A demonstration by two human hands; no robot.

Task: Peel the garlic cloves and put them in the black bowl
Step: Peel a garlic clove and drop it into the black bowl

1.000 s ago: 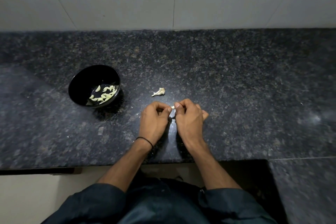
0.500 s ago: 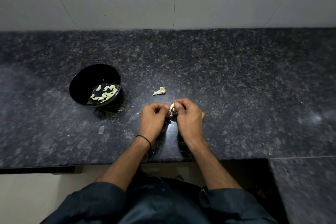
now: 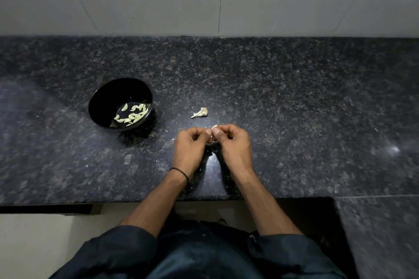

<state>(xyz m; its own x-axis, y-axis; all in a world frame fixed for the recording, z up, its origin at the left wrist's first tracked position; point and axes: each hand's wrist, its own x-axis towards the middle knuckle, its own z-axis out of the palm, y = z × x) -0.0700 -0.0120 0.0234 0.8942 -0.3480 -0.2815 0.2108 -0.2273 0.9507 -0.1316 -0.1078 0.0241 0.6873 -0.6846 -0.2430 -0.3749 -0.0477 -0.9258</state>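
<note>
My left hand [image 3: 190,147] and my right hand [image 3: 233,142] meet fingertip to fingertip just above the dark granite counter. Between them they pinch a small garlic clove [image 3: 214,127], of which only a pale tip shows above the thumbs. The black bowl [image 3: 102,106] stands to the left of my hands and holds several peeled pale cloves [image 3: 133,114]. A dry garlic stem with skin [image 3: 200,112] lies on the counter just beyond my hands.
The granite counter [image 3: 294,108] runs to a white tiled wall [image 3: 204,0] at the back. Small flecks of garlic skin [image 3: 205,149] lie under and around my hands. The counter's front edge runs just behind my wrists.
Both hands have stayed together at the same spot, working the clove. The fingertips have shifted slightly, and less of the clove shows between them now.
</note>
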